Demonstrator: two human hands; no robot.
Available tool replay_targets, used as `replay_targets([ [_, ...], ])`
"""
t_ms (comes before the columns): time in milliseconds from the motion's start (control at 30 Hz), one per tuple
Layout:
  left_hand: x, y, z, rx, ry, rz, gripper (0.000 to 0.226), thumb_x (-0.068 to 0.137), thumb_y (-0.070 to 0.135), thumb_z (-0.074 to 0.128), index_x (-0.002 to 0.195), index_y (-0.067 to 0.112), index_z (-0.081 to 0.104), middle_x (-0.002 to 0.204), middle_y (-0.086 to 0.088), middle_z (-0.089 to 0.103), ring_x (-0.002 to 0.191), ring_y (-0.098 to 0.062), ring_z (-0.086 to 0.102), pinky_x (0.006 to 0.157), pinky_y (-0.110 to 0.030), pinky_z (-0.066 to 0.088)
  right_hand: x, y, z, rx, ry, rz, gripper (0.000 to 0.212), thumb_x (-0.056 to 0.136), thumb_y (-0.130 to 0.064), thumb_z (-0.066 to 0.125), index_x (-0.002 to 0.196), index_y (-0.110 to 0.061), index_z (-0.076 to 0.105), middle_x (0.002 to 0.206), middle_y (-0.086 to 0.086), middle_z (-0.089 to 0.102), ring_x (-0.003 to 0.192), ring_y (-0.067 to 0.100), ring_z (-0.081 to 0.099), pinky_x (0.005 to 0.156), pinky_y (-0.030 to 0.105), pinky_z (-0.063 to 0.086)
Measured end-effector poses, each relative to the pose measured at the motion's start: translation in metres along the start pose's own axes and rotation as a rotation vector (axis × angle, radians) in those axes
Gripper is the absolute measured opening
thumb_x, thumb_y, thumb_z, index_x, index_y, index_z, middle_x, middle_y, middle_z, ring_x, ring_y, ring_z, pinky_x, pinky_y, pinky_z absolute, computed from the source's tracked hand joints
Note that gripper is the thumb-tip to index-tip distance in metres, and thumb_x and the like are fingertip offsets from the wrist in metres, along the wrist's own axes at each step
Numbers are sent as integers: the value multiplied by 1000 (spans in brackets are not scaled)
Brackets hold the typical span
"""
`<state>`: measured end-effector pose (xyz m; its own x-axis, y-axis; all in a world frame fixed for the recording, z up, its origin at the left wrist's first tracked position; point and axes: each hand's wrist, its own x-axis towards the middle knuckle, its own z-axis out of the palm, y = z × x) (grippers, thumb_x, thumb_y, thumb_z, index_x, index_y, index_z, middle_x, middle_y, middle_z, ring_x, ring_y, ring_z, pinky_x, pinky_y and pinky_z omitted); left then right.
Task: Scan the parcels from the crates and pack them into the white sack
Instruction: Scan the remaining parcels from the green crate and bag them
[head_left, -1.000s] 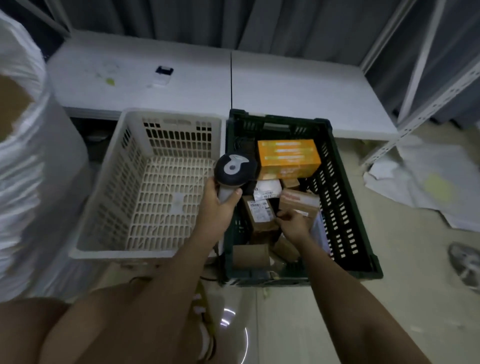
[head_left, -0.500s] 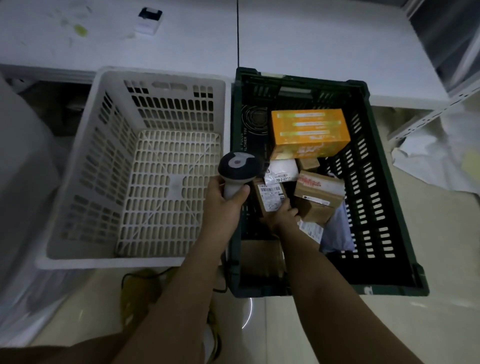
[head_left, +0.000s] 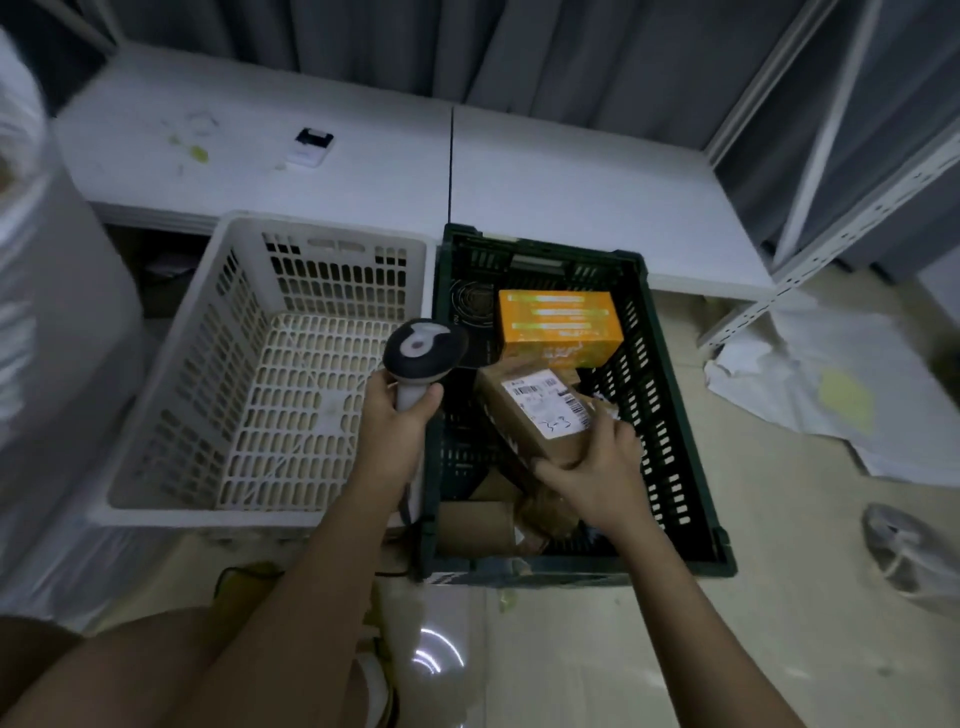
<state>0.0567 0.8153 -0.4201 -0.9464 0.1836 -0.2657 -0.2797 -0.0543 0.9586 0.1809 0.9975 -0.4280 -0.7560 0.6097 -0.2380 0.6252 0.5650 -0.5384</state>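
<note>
Right hand (head_left: 597, 470) now lifts a labelled brown parcel (head_left: 540, 415) clear of the green crate (head_left: 670, 431), fingers wrapped round it. Left hand (head_left: 397, 426) grips the scanner (head_left: 423, 348) at the parcel's 9 o'clock; scan looks imminent.

A single wide-angle view comes from the person's head, looking forward and steeply down; both forearms enter from the bottom edge and the hands sit near mid-frame, close to the lens; the white crate (head_left: 244, 374) and the green crate (head_left: 670, 415) lie side by side just below on the floor (head_left: 779, 597), filling the centre; the white desk (head_left: 571, 187) runs across the upper part, farther off, with grey curtains behind; the white sack (head_left: 47, 312) is cut by the left edge; straight lines bow toward the borders.
</note>
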Motion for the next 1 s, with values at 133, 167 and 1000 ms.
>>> replay_targets([
  [133,-27,11,-13,-22,-25,-22,40,91,17,63,126,24,44,112,6,59,101,-13,59,88,-30,47,-45,-26,16,147,120,-120,111,64,-61,75,150,-28,14,137,2,27,131,23,26,104,36,33],
  [167,-32,13,-17,-15,-36,-25,42,91,17,63,129,21,45,113,5,60,99,-10,59,84,-27,47,-54,-33,25,186,104,-127,113,64,-61,75,151,-29,11,138,0,25,131,21,25,101,33,33],
  [1000,-36,-2,-67,67,10,-225,44,92,21,62,131,11,44,124,-11,59,111,-32,58,99,-52,45,-2,-92,57,620,-426,233,61,99,-55,35,148,-22,25,136,14,49,114,32,55,101,48,45],
])
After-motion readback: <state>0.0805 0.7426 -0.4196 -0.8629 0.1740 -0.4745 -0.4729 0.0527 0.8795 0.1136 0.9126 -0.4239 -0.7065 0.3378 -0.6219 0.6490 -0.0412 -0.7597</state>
